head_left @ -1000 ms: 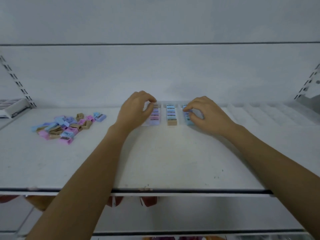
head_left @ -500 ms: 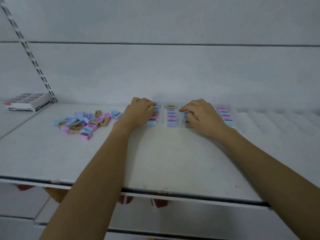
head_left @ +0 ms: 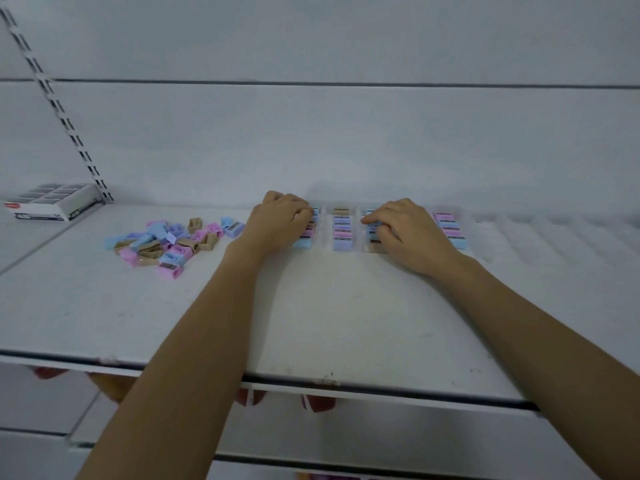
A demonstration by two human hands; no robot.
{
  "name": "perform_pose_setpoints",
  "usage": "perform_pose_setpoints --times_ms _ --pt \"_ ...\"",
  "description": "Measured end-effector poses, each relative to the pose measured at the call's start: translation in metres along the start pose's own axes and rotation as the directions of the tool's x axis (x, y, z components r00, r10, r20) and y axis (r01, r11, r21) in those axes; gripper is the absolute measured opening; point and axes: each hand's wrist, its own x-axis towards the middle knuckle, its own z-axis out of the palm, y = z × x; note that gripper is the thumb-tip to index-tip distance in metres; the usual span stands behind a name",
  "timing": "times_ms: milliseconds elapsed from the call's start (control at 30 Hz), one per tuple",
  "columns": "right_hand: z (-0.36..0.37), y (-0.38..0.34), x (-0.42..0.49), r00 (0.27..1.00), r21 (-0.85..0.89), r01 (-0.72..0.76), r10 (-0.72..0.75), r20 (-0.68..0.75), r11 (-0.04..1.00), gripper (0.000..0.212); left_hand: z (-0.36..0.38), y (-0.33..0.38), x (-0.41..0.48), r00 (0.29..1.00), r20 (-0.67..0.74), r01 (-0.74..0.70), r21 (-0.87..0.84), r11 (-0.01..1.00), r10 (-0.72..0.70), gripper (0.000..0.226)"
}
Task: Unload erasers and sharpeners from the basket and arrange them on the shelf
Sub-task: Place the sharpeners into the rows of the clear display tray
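Small pastel sharpeners stand in rows at the back of the white shelf [head_left: 329, 306]. My left hand [head_left: 280, 225] has its fingers curled onto the leftmost row [head_left: 304, 241], near that row's back end. My right hand [head_left: 410, 235] curls over the third row [head_left: 373, 237] and hides most of it. The second row [head_left: 342, 231] lies untouched between my hands. A fourth row [head_left: 449, 229] sits just right of my right hand. A loose pile of sharpeners [head_left: 173, 243] in pink, blue, purple and tan lies to the left. No basket is in view.
A flat white box with dark contents [head_left: 52, 202] sits at the far left on the neighbouring shelf. Clear ribbed dividers [head_left: 540, 233] run along the back right. A slotted upright [head_left: 59, 109] climbs the back wall. Reddish items [head_left: 318, 401] show below the shelf's front edge.
Both hands stay on their rows. My left hand's fingers have slid toward the back of its row. My view has turned, so the fourth row and the box at the left now show.
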Motion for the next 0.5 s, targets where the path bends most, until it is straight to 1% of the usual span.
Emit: perform_pose_setpoints --times_ms 67,167,267,367,433,500 --pt "-0.001 -0.001 -0.001 1.0 -0.001 0.009 -0.009 -0.005 1.0 0.064 0.001 0.002 -0.001 1.0 -0.014 -0.021 0.013 1.0 0.021 0.086" --pt "-0.002 -0.002 -0.003 1.0 0.007 -0.005 0.005 -0.008 1.0 0.055 -0.002 0.006 -0.006 0.994 -0.1 0.037 -0.076 0.996 -0.044 0.06" --pt "-0.005 -0.005 -0.001 1.0 0.044 0.002 -0.001 -0.02 0.999 0.05 -0.006 0.013 -0.011 0.985 -0.171 -0.005 -0.113 0.994 -0.014 0.058" --pt "-0.01 -0.006 0.004 1.0 0.048 0.009 -0.01 0.027 0.999 0.033 -0.006 0.018 -0.01 0.985 -0.172 -0.034 -0.146 0.989 0.008 0.037" --pt "-0.015 -0.008 0.009 0.995 0.055 0.059 -0.063 0.073 0.997 0.031 -0.017 0.022 -0.008 0.987 -0.158 -0.056 -0.114 0.992 0.038 0.038" --pt "-0.021 -0.012 0.016 0.987 0.07 0.116 -0.123 0.102 0.991 0.029 -0.035 0.024 -0.01 0.988 -0.138 -0.077 -0.026 0.997 0.073 0.041"
